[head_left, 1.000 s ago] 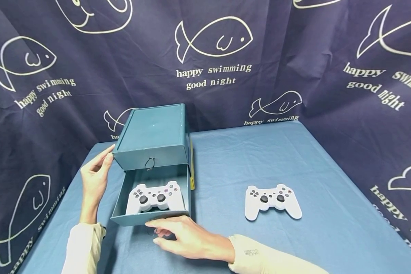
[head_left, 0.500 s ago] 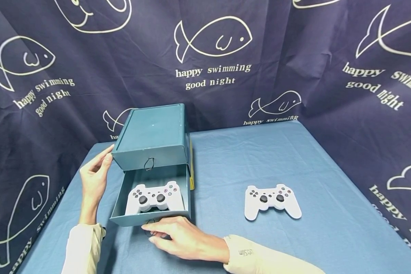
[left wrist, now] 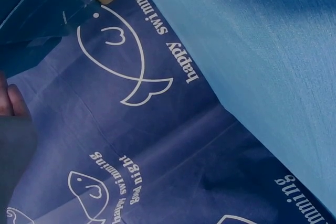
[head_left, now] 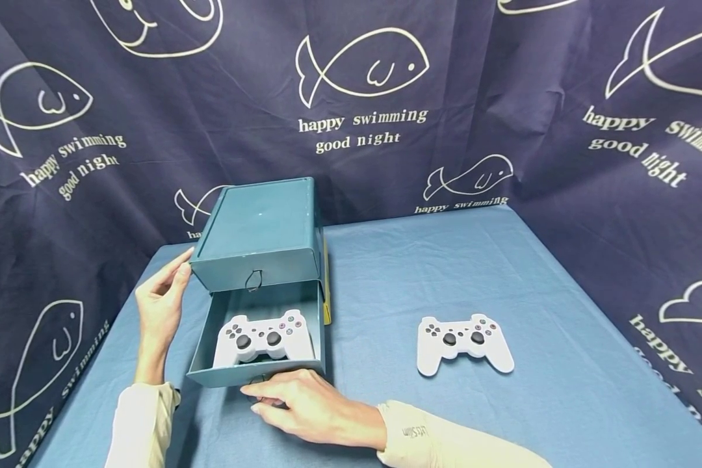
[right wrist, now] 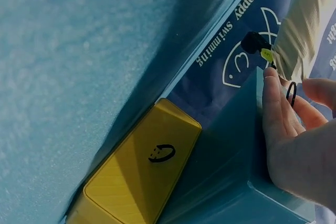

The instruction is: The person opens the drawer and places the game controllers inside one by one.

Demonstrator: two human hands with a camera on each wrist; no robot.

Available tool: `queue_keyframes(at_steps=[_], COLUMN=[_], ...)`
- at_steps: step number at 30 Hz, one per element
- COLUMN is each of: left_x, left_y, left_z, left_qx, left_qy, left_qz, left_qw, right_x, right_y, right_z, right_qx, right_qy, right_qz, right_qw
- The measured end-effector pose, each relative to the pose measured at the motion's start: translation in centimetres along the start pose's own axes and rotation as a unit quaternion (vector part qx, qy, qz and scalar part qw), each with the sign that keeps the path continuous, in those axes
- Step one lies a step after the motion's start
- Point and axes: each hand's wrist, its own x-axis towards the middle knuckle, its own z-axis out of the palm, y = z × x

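Observation:
A teal two-drawer cabinet (head_left: 257, 214) stands on the left of the table. My left hand (head_left: 159, 309) holds its front left corner, thumb and index at the edge; the other fingers are partly hidden. The lower drawer (head_left: 210, 331) is pulled out, with a white game controller (head_left: 263, 335) inside. Against that drawer's front lie the fingers of my right hand (head_left: 307, 406), with the thumb apart. A thin black loop pull (right wrist: 292, 93) shows between thumb and fingers. A second white game controller (head_left: 465, 341) lies on the cloth to the right.
Beside the cabinet's right side is a yellow box (right wrist: 142, 166) with a black mark. The upper drawer (head_left: 254, 270) is closed and has its own loop. Blue cloth (head_left: 386, 279) covers the table, and a dark fish-print curtain (head_left: 374, 162) hangs behind it.
My right hand has shifted slightly left along the lower drawer's front. The left hand, drawers and both controllers have stayed in place.

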Motion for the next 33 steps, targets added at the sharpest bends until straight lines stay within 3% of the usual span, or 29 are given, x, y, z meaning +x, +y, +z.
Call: queue_keyframes(at_steps=[17,33], left_x=[-0.13,-0.16], left_y=[0.35,0.30], left_z=[0.09,0.09], left_qx=[0.019,0.022], left_qy=[-0.001,0.000], left_qz=[-0.001,-0.009], left_qw=[0.9998,0.9997], right_x=[0.04,0.14], right_y=[-0.28,0.14], right_z=[-0.12,-0.03], right_qx=[-0.051,-0.027], right_qy=[0.000,0.012], right_qz=[-0.010,-0.010], right_qw=[0.9986,0.9995])
